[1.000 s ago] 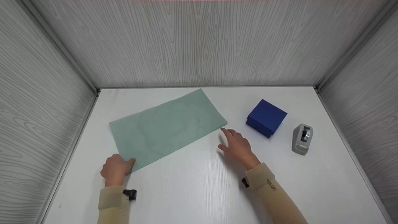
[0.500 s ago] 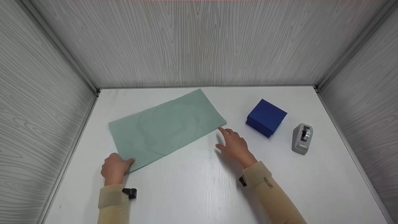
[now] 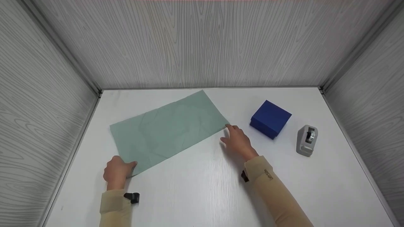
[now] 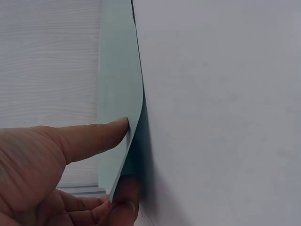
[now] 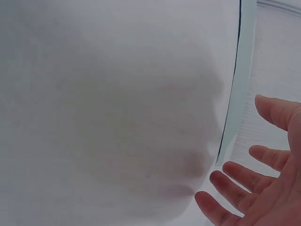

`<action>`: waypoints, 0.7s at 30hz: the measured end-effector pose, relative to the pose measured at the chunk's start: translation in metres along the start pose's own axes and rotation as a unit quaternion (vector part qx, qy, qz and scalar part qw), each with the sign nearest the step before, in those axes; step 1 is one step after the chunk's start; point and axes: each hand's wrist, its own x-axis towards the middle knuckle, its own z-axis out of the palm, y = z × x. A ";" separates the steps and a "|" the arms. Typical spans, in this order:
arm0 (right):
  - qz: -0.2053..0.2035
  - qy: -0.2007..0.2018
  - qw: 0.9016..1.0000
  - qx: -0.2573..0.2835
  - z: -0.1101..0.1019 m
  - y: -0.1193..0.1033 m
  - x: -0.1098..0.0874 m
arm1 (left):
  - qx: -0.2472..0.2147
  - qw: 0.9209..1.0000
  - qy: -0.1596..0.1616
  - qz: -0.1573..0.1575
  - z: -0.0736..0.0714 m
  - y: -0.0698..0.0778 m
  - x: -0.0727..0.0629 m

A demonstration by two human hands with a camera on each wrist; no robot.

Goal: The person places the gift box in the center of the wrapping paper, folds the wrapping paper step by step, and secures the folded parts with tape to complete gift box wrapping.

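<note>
Lettering [image 3: 268, 174], dark and too small to read, marks the tan fabric right sleeve [image 3: 281, 198]. The left hand [image 3: 117, 169] pinches the near left corner of a pale green, rectangular, paper-like sheet [image 3: 170, 127], thumb above, fingers below. The right hand [image 3: 238, 141], its fingers spread apart, is at the near right corner; contact cannot be told. The sheet lies slanting across the white tabletop [image 3: 189, 195], left of a dark blue square box [image 3: 272, 116] and a grey plastic tape dispenser [image 3: 305, 150].
</note>
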 end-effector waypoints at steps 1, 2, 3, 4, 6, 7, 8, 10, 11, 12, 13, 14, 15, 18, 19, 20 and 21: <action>0.007 0.002 1.000 0.003 0.000 0.001 0.003 | -0.002 1.000 -0.001 0.002 0.000 0.000 0.000; 0.011 0.004 1.000 0.005 0.000 0.002 0.006 | -0.005 1.000 -0.001 0.005 0.000 0.000 -0.001; 0.015 0.005 1.000 0.006 0.000 0.002 0.009 | -0.008 1.000 -0.002 0.007 0.000 0.000 -0.001; 0.017 0.007 1.000 0.008 0.000 0.003 0.011 | -0.011 1.000 -0.004 0.009 0.000 0.000 -0.002; 0.021 0.012 1.000 0.015 0.000 0.004 0.015 | -0.019 1.000 -0.004 0.015 0.000 0.000 -0.003; 0.022 0.016 0.999 0.019 0.000 0.004 0.016 | -0.022 1.000 -0.004 0.018 0.001 0.000 -0.004; 0.022 0.020 0.999 0.022 0.000 0.004 0.017 | -0.026 0.999 -0.005 0.020 0.001 0.000 -0.004; 0.022 0.029 0.999 0.028 0.001 0.005 0.018 | -0.030 0.999 -0.006 0.025 0.001 0.001 -0.005; 0.025 0.032 0.999 0.030 0.002 0.005 0.018 | -0.031 0.999 -0.007 0.026 0.000 0.001 -0.005; 0.028 0.036 0.999 0.031 0.003 0.006 0.018 | -0.033 0.999 -0.009 0.026 0.000 0.000 -0.005; 0.029 0.038 0.998 0.035 0.003 0.006 0.018 | -0.035 0.999 -0.011 0.026 0.000 0.000 -0.005; 0.034 0.040 0.998 0.039 0.004 0.006 0.018 | -0.036 0.999 -0.013 0.026 0.000 0.000 -0.005; 0.037 0.041 0.997 0.046 0.005 0.007 0.018 | -0.036 0.999 -0.014 0.025 0.000 -0.001 -0.004; 0.049 0.041 0.995 0.081 0.006 0.007 0.019 | -0.040 0.999 -0.015 0.026 0.001 -0.003 -0.003; 0.052 0.039 0.993 0.098 0.006 0.007 0.019 | -0.040 0.999 -0.015 0.027 0.001 -0.003 -0.003; 0.057 0.036 0.991 0.116 0.006 0.007 0.020 | -0.041 0.999 -0.013 0.029 0.001 -0.004 -0.003; 0.060 0.034 0.989 0.133 0.005 0.007 0.020 | -0.041 0.999 -0.011 0.030 0.001 -0.004 -0.002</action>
